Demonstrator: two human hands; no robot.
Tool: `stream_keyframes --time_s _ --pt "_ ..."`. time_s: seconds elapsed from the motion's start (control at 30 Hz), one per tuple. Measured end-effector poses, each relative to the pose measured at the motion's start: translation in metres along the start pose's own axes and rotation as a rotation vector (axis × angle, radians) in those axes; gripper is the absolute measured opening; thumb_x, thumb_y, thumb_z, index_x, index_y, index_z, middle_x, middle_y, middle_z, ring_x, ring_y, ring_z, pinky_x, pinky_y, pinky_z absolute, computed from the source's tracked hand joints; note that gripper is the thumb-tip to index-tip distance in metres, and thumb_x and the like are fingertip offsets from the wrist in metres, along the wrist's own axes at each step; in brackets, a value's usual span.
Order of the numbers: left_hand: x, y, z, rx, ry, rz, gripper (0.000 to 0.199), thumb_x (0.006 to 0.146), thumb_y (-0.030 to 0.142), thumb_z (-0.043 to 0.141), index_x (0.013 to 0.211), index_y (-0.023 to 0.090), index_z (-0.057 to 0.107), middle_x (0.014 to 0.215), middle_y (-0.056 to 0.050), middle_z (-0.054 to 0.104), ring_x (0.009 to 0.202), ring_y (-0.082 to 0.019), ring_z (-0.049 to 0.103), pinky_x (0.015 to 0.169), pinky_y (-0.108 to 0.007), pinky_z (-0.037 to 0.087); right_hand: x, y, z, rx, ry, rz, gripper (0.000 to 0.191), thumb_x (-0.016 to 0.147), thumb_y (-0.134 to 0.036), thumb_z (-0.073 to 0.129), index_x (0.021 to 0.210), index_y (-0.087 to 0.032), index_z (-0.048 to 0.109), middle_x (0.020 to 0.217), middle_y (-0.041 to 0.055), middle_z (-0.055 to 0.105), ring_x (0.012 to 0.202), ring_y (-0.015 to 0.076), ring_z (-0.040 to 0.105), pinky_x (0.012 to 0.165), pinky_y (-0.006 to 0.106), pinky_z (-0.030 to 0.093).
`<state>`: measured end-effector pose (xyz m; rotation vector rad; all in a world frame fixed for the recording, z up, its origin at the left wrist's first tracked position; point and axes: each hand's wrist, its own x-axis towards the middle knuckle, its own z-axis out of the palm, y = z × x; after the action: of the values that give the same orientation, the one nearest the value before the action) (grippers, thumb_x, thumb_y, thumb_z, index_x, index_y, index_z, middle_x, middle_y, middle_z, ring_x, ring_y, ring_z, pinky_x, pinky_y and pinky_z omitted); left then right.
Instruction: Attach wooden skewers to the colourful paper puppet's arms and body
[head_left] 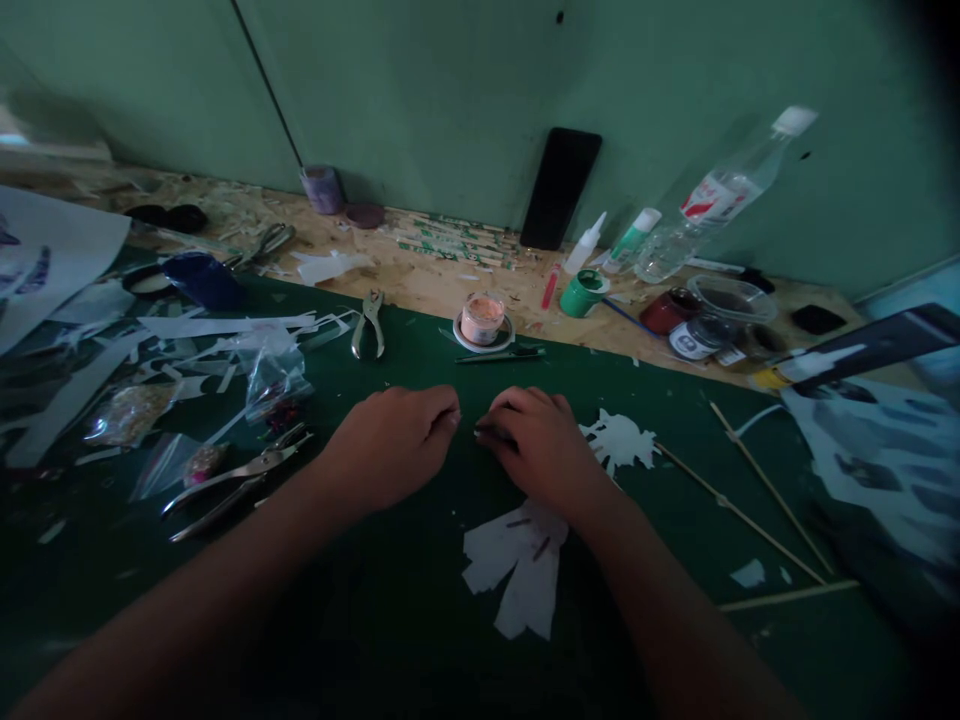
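Observation:
My left hand [394, 445] is closed over the green mat [352, 620], thumb pressed to the curled fingers. Facing it across a small gap, my right hand [536, 440] has its fingers and thumb drawn together. Whatever either hand pinches is too small or hidden to name. A white paper cut-out with strips [514, 575] lies under my right wrist, and a jagged white cut-out [622, 440] is just right of that hand. Beyond both hands are a dark pen [501, 356] and an open jar of peach-coloured paint [482, 320] on a lid.
Metal pliers [240, 480], a hole punch [368, 328], bead bags [131, 415] and paper strips lie left. Thin sticks [739, 510] lie right. Along the wall are a leaning phone [561, 190], a green paint jar [583, 294] and a plastic bottle [712, 205].

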<state>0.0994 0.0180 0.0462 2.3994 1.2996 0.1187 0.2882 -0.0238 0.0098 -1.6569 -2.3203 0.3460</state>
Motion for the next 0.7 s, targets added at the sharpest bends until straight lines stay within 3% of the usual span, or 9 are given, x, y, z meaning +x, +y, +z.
stream_keyframes --time_s 0.33,0.7 --pt "0.002 -0.007 0.001 -0.152 -0.058 0.144 0.021 0.088 0.022 0.044 0.077 0.021 0.063 0.064 0.003 0.057 0.056 -0.011 0.049 0.052 -0.024 0.026 0.004 0.003 -0.004 0.239 -0.041 0.061 0.004 0.087 -0.022 0.060 0.088 -0.021 0.063 0.089 0.0007 0.068 0.088 0.0179 0.059 0.076 0.033 0.035" --pt "0.003 -0.005 0.000 -0.246 -0.045 0.177 0.022 0.089 0.023 0.044 0.078 0.019 0.062 0.064 0.004 0.057 0.057 -0.009 0.048 0.052 -0.023 0.028 0.000 0.002 -0.015 0.596 -0.035 0.118 0.008 0.085 -0.027 0.061 0.088 -0.020 0.066 0.085 0.0002 0.069 0.077 0.0138 0.063 0.066 0.025 0.043"
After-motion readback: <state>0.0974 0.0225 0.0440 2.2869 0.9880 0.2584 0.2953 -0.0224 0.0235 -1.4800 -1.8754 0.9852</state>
